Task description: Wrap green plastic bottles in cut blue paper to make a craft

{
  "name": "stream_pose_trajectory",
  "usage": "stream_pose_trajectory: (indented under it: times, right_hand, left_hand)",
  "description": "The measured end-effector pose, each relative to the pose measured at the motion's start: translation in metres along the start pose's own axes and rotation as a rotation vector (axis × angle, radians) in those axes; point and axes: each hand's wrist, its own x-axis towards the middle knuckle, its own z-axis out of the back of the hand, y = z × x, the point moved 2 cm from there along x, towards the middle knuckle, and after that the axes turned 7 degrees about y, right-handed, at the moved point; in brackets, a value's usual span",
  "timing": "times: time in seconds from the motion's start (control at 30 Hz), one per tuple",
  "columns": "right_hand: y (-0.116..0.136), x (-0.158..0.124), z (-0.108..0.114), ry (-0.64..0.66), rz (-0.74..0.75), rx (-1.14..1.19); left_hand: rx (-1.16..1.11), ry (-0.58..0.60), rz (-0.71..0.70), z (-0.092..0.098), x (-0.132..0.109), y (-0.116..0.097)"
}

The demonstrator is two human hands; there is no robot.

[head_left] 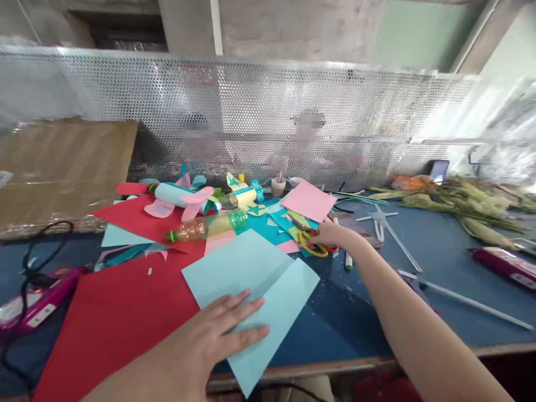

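— Status, left to right?
— Left hand (213, 330) flat and released, fingers spread on blue paper (247, 262), near middle. Right hand (330, 234) farther off, at yellow-handled scissors (317, 254).
— Step?
— Fetching scissors, I'd judge; next calls for a clean lift clear of scraps (288, 246), paper held down.
— Unclear?
— Scissors' far end muddled among scraps. Right fingertips hidden; can't tell if grasping.

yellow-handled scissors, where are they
Just right of centre in the head view, the yellow-handled scissors are at the right hand, in front of the pink square.
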Motion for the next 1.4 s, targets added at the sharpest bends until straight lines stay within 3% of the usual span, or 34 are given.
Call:
stream_pose_trajectory:
  times: [0.17,0.33,0.43,0.57,0.63,0.73,0.87,0.93,1.07,1.17,1.23,1.4]
  right_hand:
    - [-0.006,-0.015,0.009,0.023,-0.061,0.28]
    - [-0.008,-0.045,0.004,-0.014,0.012,0.676]
    - [-0.002,-0.064,-0.004,-0.063,0.172,0.941]
    - [0.009,-0.081,-0.008,-0.144,0.292,1.187]
    - [0.017,-0.086,-0.008,-0.158,0.288,1.265]
    - [0.034,-0.093,-0.007,-0.109,0.294,1.353]
    - [0.055,-0.093,-0.008,-0.083,0.391,1.44]
    - [0.059,-0.088,-0.008,-0.122,0.435,1.457]
    - [0.058,-0.078,0.005,-0.262,0.513,1.465]
    - [0.057,-0.08,0.026,-0.407,0.606,1.475]
    - [0.058,-0.084,0.042,-0.495,0.672,1.49]
    - [0.062,-0.082,0.057,-0.575,0.748,1.496]
  left_hand:
    - [0.116,-0.161,-0.085,-0.026,-0.004,0.005]
    - [0.2,-0.306,-0.179,-0.026,-0.008,0.002]
    - [0.128,-0.469,-0.163,-0.01,-0.001,-0.001]
    - [0.095,-0.841,-0.014,0.029,0.011,-0.002]
    - [0.179,-1.029,0.02,0.048,0.014,-0.004]
    - [0.444,-1.14,-0.021,0.063,0.022,-0.013]
    - [0.842,-1.056,-0.215,0.052,0.041,-0.034]
    - [0.928,-1.015,-0.256,0.043,0.051,-0.041]
    - [0.859,-1.023,-0.353,0.03,0.06,-0.044]
    - [0.782,-1.092,-0.607,0.019,0.057,-0.04]
    - [0.587,-1.021,-0.679,0.014,0.058,-0.036]
    - [-0.596,-0.486,-0.285,0.029,0.087,-0.017]
